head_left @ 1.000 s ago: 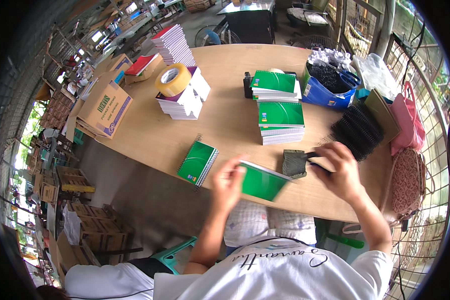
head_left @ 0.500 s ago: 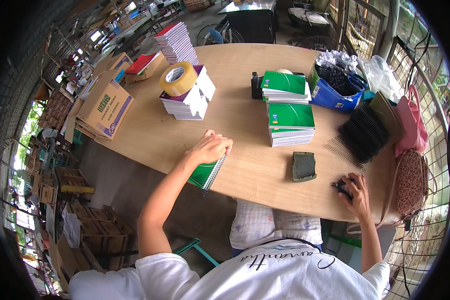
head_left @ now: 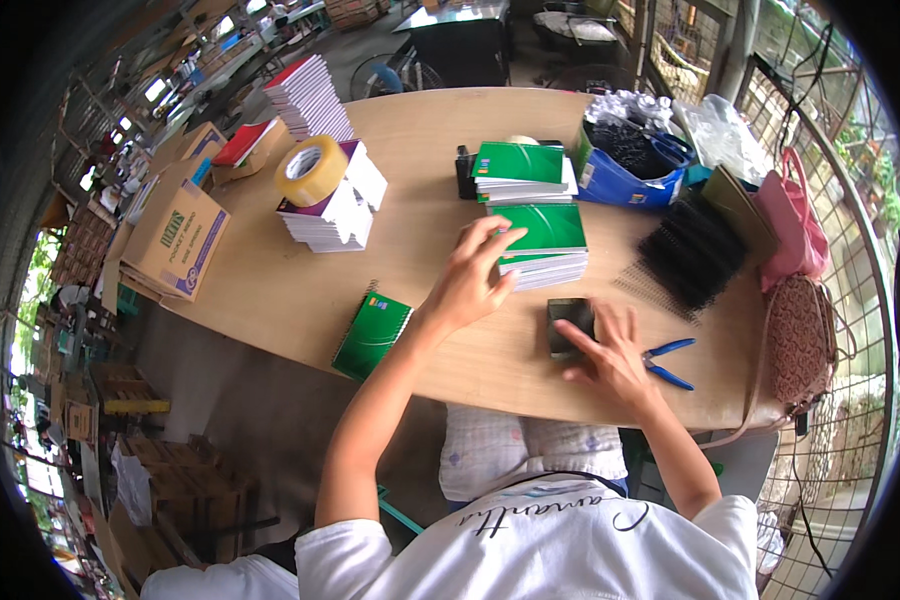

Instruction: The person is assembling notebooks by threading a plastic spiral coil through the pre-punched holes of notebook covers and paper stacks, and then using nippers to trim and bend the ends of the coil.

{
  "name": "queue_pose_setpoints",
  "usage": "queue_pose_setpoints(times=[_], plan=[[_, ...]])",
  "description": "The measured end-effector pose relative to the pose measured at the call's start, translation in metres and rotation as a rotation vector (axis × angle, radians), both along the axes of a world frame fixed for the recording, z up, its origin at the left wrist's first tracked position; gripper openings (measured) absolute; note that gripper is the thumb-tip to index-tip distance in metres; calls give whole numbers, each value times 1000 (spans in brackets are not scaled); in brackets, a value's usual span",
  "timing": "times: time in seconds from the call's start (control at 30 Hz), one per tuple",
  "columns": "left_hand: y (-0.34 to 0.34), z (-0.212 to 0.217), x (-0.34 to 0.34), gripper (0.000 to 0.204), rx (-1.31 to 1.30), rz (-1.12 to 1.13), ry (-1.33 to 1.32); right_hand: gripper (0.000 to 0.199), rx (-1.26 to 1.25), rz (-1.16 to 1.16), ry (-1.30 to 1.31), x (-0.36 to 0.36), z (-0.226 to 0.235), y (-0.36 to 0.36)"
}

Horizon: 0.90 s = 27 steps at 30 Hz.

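Note:
My left hand (head_left: 473, 272) is open, its fingertips at the left edge of the nearer stack of green-covered notepads (head_left: 545, 228); contact is hard to judge. Nothing shows in its fingers. My right hand (head_left: 618, 362) spreads its fingers beside and partly over a dark, blocky piece (head_left: 565, 318) on the table. Right of that hand lie blue-handled pliers (head_left: 676, 362), opened in a V. A green notebook with a spiral binding (head_left: 372, 338) rests near the table's front edge, left of my left forearm. Behind the nearer stack stands another green-covered stack (head_left: 518, 163).
Black spiral coils (head_left: 692, 255) lie at the right, near a blue box (head_left: 625, 187) and a pink bag (head_left: 792, 225). A tape roll (head_left: 311, 170) tops a white stack at the left. A cardboard box (head_left: 177, 240) and a tall red-topped stack (head_left: 310, 100) stand beyond.
My left hand has let go of the spiral notebook and moved right to the green stack. My right hand has released the pliers and moved left to the dark piece. The view has shifted.

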<state>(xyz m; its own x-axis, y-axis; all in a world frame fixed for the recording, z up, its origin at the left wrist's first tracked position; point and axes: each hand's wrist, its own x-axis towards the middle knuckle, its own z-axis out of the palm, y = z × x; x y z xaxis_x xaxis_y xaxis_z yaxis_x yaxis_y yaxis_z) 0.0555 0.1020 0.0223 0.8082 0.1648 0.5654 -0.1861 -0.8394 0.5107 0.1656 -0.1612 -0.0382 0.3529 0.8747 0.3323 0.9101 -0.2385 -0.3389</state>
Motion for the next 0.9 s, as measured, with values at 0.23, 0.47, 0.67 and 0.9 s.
queue_pose_setpoints(times=[0.23, 0.47, 0.67, 0.9], plan=[[15, -6, 59, 37, 219, -20, 296, 54, 76, 168, 72, 43, -22, -50], [22, -9, 65, 39, 322, -83, 285, 68, 120, 60, -57, 56, 2, -92], [18, -3, 65, 35, 279, -85, 321, 72, 311, 54, 49, 64, 26, -51], [23, -2, 69, 30, 85, -109, 383, 63, 393, 71, 861, 77, 61, 36]])
